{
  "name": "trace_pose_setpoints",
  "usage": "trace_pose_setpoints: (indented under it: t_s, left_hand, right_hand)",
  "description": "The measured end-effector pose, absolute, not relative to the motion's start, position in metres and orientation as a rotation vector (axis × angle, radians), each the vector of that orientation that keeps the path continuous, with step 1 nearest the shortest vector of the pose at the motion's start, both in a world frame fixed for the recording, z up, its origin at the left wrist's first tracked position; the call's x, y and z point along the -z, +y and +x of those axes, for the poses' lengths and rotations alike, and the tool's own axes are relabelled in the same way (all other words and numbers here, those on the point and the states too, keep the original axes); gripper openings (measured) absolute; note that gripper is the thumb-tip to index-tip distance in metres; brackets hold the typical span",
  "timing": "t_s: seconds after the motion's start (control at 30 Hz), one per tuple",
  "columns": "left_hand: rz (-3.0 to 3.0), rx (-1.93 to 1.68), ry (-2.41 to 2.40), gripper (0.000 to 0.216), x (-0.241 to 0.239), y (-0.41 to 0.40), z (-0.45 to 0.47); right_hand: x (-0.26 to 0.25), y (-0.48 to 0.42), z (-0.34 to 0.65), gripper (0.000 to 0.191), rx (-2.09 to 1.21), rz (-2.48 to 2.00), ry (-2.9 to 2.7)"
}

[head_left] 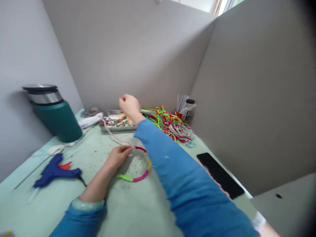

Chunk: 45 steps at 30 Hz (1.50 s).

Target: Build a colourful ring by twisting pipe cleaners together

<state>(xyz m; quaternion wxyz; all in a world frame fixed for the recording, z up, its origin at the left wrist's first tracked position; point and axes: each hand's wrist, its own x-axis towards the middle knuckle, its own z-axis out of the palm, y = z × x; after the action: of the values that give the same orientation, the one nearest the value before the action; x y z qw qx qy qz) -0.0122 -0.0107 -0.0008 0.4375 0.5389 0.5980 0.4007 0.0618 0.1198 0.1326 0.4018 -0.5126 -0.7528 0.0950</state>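
My left hand [118, 156] pinches the top of a hoop-shaped headband [138, 177] wrapped in red, yellow, pink and green cord, which lies on the pale green table [138, 210]. My right hand [129, 105] is raised above a metal tray [118, 126], fingers closed on a pink cord [116, 137]. The cord runs taut down from that hand to the headband by my left fingers. Both arms wear blue sleeves.
A blue glue gun [55, 171] lies at the left. A dark green flask [55, 115] stands behind it. A heap of bright cords [170, 125] fills the back right, with a cup of sticks [184, 108]. A black phone [219, 174] lies at the right. Grey partitions enclose the table.
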Motion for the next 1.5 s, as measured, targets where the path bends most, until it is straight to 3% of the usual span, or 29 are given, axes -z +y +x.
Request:
trace_pose_setpoints:
  t_s: [0.27,0.43,0.63,0.93,1.23,1.5]
  left_hand:
    - [1.266,-1.078,1.424,0.031,0.001,-0.004,-0.012]
    - [1.205,-1.087,1.376,0.033,0.001,-0.005,-0.012]
    - [1.299,-1.084,1.401,0.036,0.009,-0.002,-0.014]
    - [1.592,-1.131,1.54,0.022,0.015,0.0,-0.017]
    - [1.223,-1.048,1.468,0.025,0.003,-0.004,-0.01]
    - [1.673,-1.146,1.583,0.019,0.012,0.0,-0.014]
  right_hand:
    - [-0.021,0.048,0.127,0.031,-0.576,-1.196,-2.13]
    - [0.008,0.027,0.14,0.019,-0.875,-1.079,-1.972]
    - [0.02,0.023,0.137,0.015,-0.906,-1.038,-1.859]
    - [0.02,0.02,0.134,0.01,-0.821,-1.096,-1.879]
    - [0.026,0.021,0.136,0.012,-0.873,-1.086,-1.892]
    - [0.024,0.021,0.134,0.012,-0.869,-1.084,-1.928]
